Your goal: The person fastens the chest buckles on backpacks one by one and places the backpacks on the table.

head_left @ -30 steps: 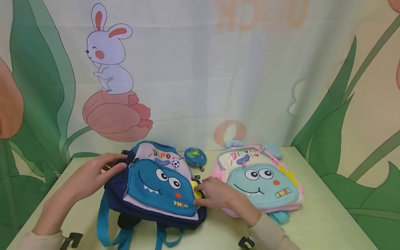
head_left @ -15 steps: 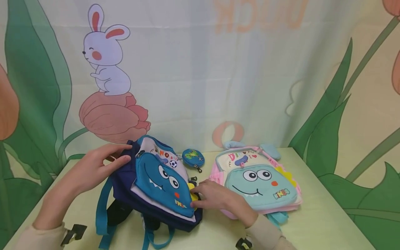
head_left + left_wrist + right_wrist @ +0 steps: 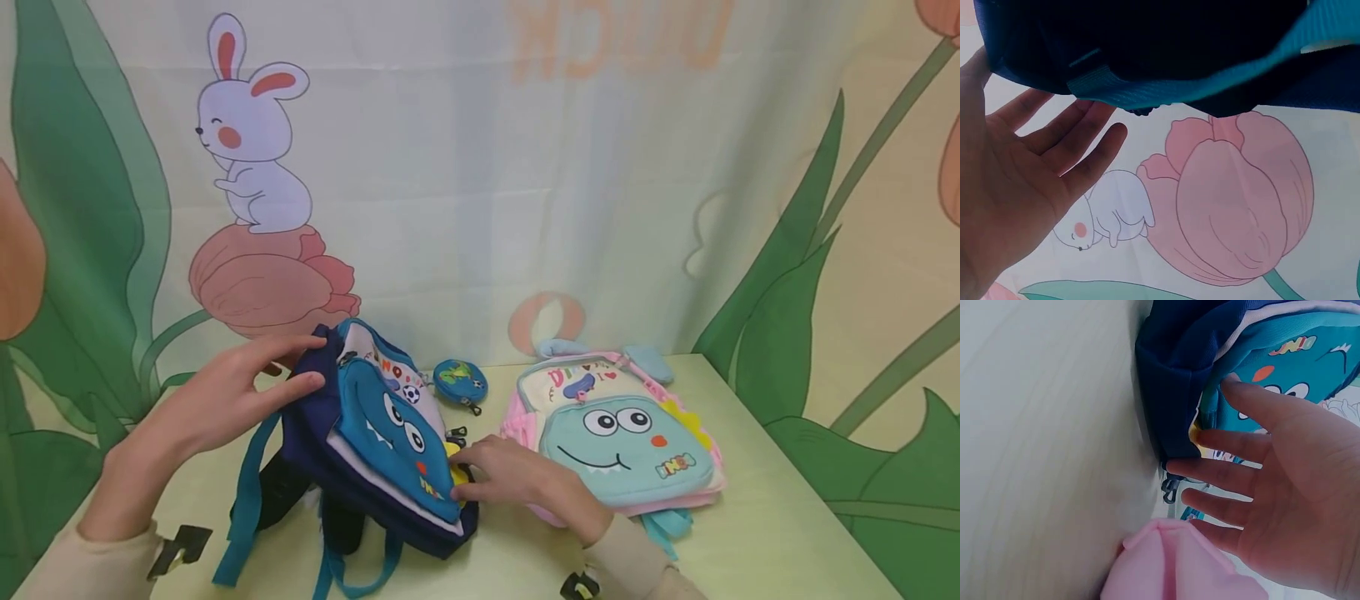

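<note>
Navy and teal backpack (image 3: 385, 448), cartoon-faced, tilted, perhaps black behind.

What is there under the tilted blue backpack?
Teal straps and black padding show beneath the higher side of the backpack. Anything under its lower side is hidden.

Right hand (image 3: 1285, 469) spread, left hand (image 3: 221, 396) seemingly likewise.
</note>
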A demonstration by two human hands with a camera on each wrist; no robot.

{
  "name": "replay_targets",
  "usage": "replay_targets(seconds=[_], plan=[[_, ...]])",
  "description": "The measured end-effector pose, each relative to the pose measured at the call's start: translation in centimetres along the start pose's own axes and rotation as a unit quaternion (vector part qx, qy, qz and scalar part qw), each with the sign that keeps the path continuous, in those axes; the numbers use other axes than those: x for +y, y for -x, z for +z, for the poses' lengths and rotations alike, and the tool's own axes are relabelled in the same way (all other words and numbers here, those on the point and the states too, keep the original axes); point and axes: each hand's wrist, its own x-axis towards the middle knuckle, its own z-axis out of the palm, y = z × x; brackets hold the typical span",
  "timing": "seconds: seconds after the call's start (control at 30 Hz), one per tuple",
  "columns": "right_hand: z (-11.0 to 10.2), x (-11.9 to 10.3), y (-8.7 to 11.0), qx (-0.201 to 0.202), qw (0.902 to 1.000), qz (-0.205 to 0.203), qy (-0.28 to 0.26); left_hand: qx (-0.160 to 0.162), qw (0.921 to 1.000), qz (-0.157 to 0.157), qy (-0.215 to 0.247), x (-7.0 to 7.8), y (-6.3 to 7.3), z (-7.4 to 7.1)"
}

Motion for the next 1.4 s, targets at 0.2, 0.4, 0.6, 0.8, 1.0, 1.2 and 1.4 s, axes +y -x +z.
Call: replay_targets(seconds=[0.2,0.4,0.6,0.8,1.0,1.2,1.4], plan=[[0.3,-0.4,-0.3,-0.015,0.9977,0.032,-0.058,-0.008,1.0,0.003,-0.004,0.9,0.0,-0.2],[0.4,-0.6,-0.6,-0.032,0.9975,-0.002,-0.062,-0.015,0.9998,0.01,0.005,1.8,0.0,-0.4],[0.4,-0.6,-0.8,-0.04,0.9962,-0.017,-0.076,-0.02,0.9997,0.012,-0.003,2.5,-0.4,-0.5],[0.6,-0.6,-0.8,-0.042,0.9964,-0.014,-0.072,-0.025,0.9993,0.017,-0.021,3.0,-0.9,-0.7],[0.6,-1.1,-1.2,-0.048,0.9958,-0.026,-0.073,-0.024,0.998,0.04,-0.043,3.7,-1.6,-0.9],[0.3,-1.6,-1.3,-0.027,0.9991,-0.01,-0.03,-0.037,0.9968,0.029,-0.064,4.6,-2.2,-1.1],[-0.6,-2.1,-1.0,0.022,0.987,-0.068,-0.144,-0.041,0.9963,0.027,-0.07,4.9,-2.7,-1.0]])
